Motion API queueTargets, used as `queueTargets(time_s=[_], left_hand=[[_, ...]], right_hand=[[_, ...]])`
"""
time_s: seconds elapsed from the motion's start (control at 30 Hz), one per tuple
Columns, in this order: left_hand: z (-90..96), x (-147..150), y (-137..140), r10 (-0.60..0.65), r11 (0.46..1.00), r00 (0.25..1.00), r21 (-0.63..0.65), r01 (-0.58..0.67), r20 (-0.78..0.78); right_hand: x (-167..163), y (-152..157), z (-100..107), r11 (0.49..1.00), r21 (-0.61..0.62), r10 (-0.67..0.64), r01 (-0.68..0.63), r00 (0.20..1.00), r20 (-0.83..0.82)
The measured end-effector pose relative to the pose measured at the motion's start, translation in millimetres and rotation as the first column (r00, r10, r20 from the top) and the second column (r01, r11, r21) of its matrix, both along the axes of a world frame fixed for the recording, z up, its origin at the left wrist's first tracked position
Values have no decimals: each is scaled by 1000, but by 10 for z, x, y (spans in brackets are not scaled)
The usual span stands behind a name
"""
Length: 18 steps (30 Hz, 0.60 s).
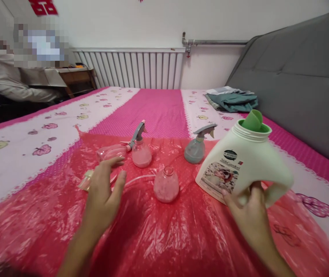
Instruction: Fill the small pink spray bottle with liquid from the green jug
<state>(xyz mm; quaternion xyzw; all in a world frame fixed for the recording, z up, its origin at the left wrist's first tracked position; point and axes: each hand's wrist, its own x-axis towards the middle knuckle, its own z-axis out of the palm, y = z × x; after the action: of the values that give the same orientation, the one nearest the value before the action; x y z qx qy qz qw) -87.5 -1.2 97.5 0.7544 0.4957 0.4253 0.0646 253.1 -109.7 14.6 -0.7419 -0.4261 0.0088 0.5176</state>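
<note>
My right hand [249, 209] grips a large pale detergent jug [245, 161] by its handle side, tilted over the red plastic sheet. Its mouth is uncapped and shows a green pour spout [252, 121]. My left hand [105, 184] hovers with fingers apart, holding nothing. Between the hands stands a small round clear bottle [166, 186] with no top, looking pink against the sheet. Behind it are a spray bottle [141, 154] with a grey trigger and another spray bottle [195, 151] with greyish liquid. Beyond my left hand lies a clear bottle [111, 152] on its side.
The red plastic sheet [153, 238] covers the near part of a bed with a pink patterned bedspread [155, 111]. A yellowish packet [86, 181] lies beside my left hand. Folded clothes [232, 100] rest near the grey headboard [297, 73]. A person [5, 77] sits at far left.
</note>
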Motion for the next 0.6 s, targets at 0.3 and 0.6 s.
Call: queueTargets(time_s=[0.3, 0.6], left_hand=[[-381, -1133, 365, 265, 825, 828, -328, -461, -495], [-288, -1367, 259, 415, 892, 896, -121, -435, -157]], right_hand=[[2, 17, 18, 996, -67, -56, 58, 998, 25], [-2, 41, -9, 998, -43, -43, 46, 997, 71]])
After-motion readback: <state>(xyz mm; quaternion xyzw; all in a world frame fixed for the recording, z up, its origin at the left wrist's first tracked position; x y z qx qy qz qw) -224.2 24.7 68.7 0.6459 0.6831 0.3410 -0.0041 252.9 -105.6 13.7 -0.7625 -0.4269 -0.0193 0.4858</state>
